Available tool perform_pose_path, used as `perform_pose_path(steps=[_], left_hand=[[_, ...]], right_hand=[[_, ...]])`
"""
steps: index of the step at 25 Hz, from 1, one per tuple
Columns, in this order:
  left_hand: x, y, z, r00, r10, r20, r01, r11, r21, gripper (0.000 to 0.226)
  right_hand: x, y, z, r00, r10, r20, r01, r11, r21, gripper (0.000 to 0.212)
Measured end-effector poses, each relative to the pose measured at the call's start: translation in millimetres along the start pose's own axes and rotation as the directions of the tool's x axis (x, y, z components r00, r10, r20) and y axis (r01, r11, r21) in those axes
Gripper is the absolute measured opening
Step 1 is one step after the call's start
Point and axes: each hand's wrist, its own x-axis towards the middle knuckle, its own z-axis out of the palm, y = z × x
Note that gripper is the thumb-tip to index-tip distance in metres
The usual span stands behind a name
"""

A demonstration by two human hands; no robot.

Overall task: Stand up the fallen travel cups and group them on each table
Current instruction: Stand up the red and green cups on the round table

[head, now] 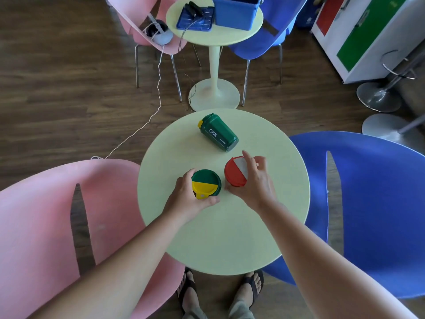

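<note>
Three travel cups are on the near round pale-green table. A green cup with a yellow-and-green lid stands upright, and my left hand is wrapped around its side. Right beside it stands a red cup with a red-and-white lid; my right hand holds it from the right with fingers partly spread. A second green cup marked OKK lies on its side at the far part of the table, lid pointing up-left, untouched.
A pink chair sits left of the table and a blue chair right. Beyond stands a second round table carrying a blue bin and a blue tray. A white cable crosses the floor.
</note>
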Motion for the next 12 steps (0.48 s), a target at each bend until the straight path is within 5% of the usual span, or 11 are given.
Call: perform_pose_path(steps=[12], left_hand=[[8.8,14.4,6.5,0.995,0.084,-0.046,-0.081,0.994,0.069,0.098]], right_hand=[[10.8,-4.1,-44.4,0.954,-0.036,0.297,0.068,0.993,-0.1,0.113]])
